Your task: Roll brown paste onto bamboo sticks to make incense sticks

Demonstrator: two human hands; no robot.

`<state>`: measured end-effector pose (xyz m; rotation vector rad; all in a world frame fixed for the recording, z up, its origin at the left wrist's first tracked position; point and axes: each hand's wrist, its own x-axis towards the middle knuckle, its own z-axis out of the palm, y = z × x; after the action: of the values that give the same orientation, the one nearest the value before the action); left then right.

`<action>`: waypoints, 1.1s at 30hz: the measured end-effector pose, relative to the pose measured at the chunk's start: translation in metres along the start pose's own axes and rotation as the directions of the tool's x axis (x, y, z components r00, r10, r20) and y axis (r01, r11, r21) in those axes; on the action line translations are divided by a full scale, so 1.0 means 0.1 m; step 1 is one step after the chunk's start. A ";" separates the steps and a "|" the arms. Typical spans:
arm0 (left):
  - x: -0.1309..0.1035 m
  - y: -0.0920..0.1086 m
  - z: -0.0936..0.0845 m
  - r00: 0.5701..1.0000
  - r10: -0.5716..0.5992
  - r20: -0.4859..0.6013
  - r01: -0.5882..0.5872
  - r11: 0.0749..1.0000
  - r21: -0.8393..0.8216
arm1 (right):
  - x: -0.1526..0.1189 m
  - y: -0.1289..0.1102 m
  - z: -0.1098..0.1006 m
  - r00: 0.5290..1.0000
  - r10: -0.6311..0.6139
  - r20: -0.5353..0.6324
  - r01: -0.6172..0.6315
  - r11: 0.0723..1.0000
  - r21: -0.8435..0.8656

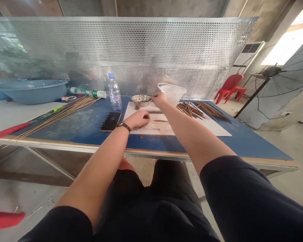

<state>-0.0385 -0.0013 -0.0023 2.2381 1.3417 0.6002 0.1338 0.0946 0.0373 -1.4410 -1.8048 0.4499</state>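
My left hand (138,119), with a black band at the wrist, rests low over the white board (204,127). Its fingers are curled closed at the pale bare end of a thin brown-coated stick (161,121), which lies to the right across the board. My right hand (159,98) is farther forward, at the right rim of a small metal bowl (140,98). Its fingertips are pinched together, and what is in them, if anything, is too small to make out. A brown ball (137,107) sits just below the bowl. More brown sticks (154,112) lie between my hands.
Brown sticks are piled on the right (190,110). A white plastic container (173,94) stands behind my right forearm. Left are a water bottle (114,92), a dark phone (111,121), long thin canes (63,111) and blue basins (35,90). A perforated metal panel (131,50) stands behind.
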 end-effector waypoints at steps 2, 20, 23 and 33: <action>0.00 0.01 -0.01 1.000 -0.003 -0.007 0.003 1.000 0.006 | 0.00 0.09 -0.01 0.999 0.028 -0.024 -0.028 1.000 -0.013; -0.07 0.12 0.04 1.000 -0.010 -0.009 0.011 0.997 0.071 | 0.32 0.15 0.07 0.998 -0.040 -0.046 0.041 0.999 0.015; -0.04 0.14 0.10 1.000 0.017 -0.020 -0.014 0.994 0.108 | 0.20 0.18 -0.11 0.995 -0.098 0.000 0.098 0.995 -0.025; -0.07 0.15 -0.06 0.981 0.145 0.129 -0.181 0.920 0.347 | 0.15 0.09 0.22 0.910 -0.179 0.374 0.317 0.882 -0.348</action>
<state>-0.0344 -0.0131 0.0102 2.6545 1.3054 0.3068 0.1222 0.1149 0.0224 -1.4254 -2.4371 0.1972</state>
